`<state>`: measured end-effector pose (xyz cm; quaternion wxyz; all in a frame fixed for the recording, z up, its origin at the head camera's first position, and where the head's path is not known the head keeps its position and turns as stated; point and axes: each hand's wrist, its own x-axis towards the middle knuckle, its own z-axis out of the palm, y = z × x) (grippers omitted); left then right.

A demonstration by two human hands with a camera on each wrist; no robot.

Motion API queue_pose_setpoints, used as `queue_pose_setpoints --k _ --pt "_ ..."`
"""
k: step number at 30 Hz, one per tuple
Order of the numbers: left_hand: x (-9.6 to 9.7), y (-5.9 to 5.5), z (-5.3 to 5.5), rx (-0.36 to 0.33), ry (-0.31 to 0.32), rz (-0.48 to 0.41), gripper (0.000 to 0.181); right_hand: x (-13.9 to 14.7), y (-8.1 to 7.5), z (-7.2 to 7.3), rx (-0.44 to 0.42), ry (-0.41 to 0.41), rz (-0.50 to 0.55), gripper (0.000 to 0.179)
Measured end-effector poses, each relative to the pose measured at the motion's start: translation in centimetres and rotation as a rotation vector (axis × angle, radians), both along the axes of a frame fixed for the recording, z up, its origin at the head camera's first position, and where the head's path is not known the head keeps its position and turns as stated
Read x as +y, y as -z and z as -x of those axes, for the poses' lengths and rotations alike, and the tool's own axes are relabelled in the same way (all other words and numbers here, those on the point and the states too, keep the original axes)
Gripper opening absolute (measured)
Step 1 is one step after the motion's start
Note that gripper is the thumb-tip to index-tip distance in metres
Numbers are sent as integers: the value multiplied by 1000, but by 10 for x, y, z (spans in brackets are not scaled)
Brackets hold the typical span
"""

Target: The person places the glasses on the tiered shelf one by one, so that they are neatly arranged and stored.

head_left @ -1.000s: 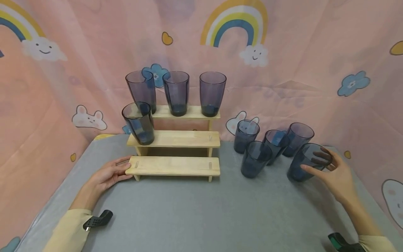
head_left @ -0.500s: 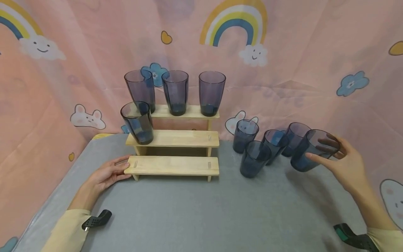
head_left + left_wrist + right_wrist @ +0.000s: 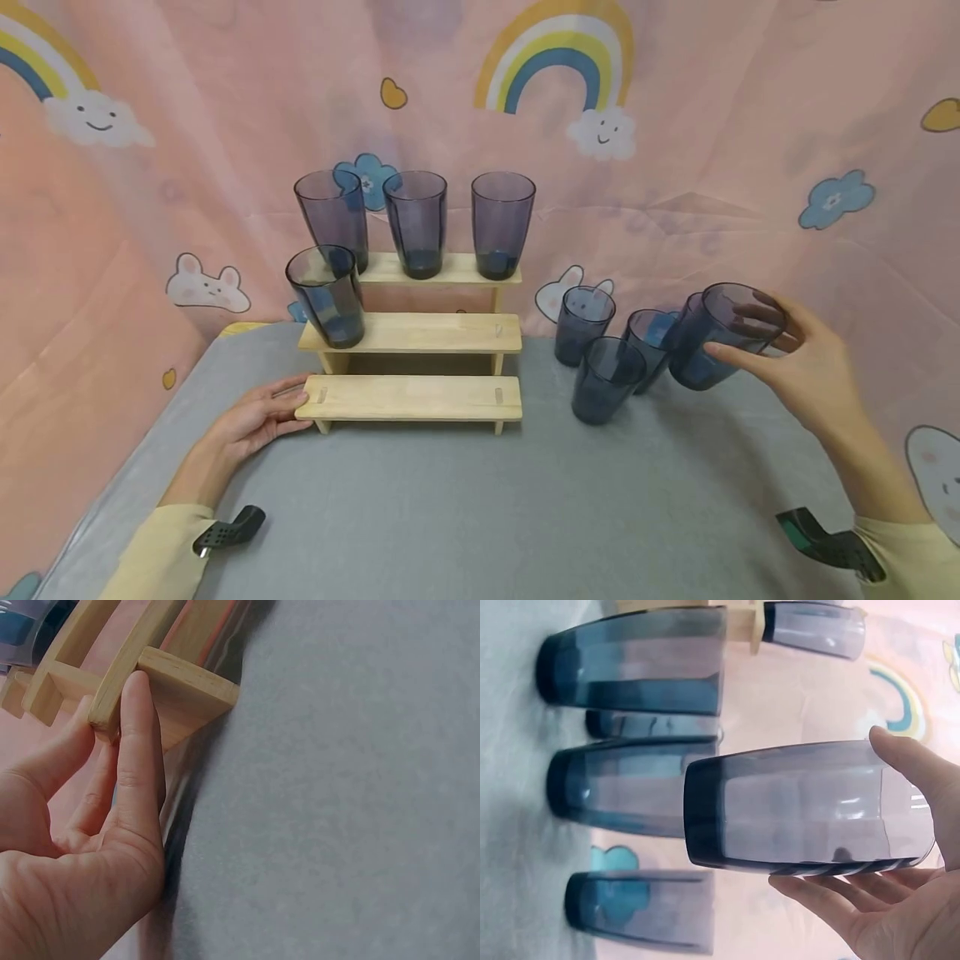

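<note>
While the left hand (image 3: 251, 421) pinches a pale wooden rack (image 3: 408, 398), the right hand (image 3: 810, 367) grips a translucent blue-violet tumbler (image 3: 802, 806), darkest at its thick base and wider at the rim, tilted above the counter (image 3: 525, 517).

Head view forward and down, 2 wrist views close in, wooden rack (image 3: 427, 333) in all 3
</note>
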<state>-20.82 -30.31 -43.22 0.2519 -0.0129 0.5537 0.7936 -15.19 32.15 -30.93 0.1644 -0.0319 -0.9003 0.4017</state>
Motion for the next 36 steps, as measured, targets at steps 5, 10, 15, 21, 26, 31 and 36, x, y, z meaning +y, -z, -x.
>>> queue_pose_setpoints --k 5,10,15,21,26,31,36 --pt "-1 2 -1 4 -1 -5 76 -13 -7 2 25 -23 5 80" --pt "-2 2 -1 3 -2 -10 74 -30 -15 8 49 -43 13 79" --pt "-2 2 -2 10 3 -16 74 -54 -19 19 80 -108 36 80" --pt "1 0 -3 -1 -10 -9 73 -81 -20 31 72 -181 52 82" --pt "2 -1 -3 -7 -23 1 72 -102 -19 40 43 -216 90 83" --pt "2 -1 -2 3 -20 33 72 -119 -15 46 71 -257 121 83" --pt "1 0 -1 0 -17 44 72 -133 -13 51 84 -305 145 83"
